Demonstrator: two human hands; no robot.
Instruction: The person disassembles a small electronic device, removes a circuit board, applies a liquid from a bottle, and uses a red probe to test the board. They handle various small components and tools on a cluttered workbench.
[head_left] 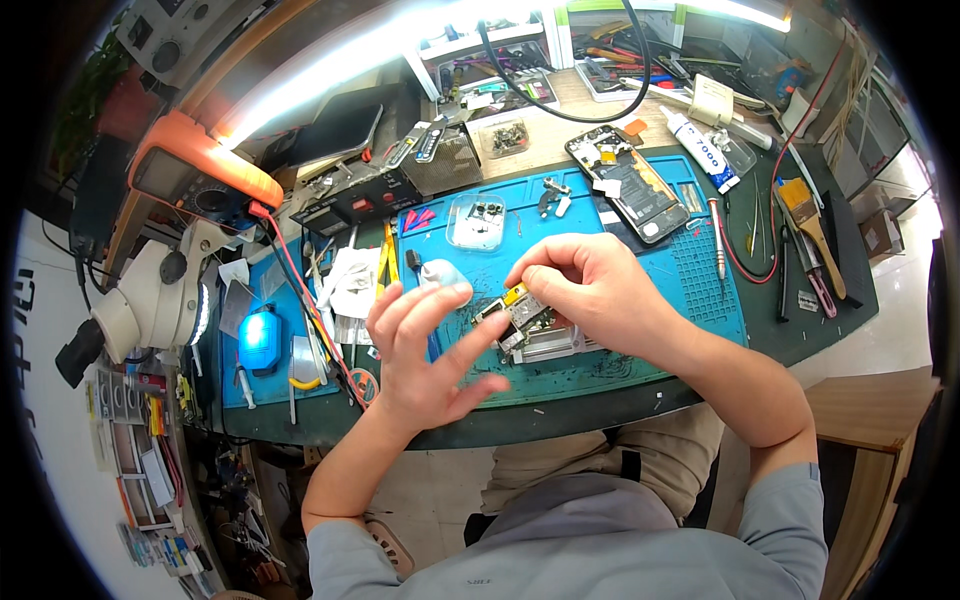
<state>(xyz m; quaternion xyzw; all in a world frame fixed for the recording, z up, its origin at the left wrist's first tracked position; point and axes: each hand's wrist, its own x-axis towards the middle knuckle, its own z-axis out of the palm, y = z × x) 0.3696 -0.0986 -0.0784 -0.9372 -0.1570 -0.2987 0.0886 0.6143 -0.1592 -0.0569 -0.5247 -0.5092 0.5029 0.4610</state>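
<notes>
**Crowded repair bench seen from above**

A small circuit board [527,318] is held over a blue work mat [690,265], near its front middle. It is pinched in the grip of the right hand [590,285], while the left hand [425,350] is spread, released, one fingertip touching the board. An opened phone [628,185] is laid behind the hands. A white glue tube [700,150] with a blue label is seen further right, beside a brush [812,225]. A microscope [150,300] and an orange multimeter [205,175] are placed left.
</notes>
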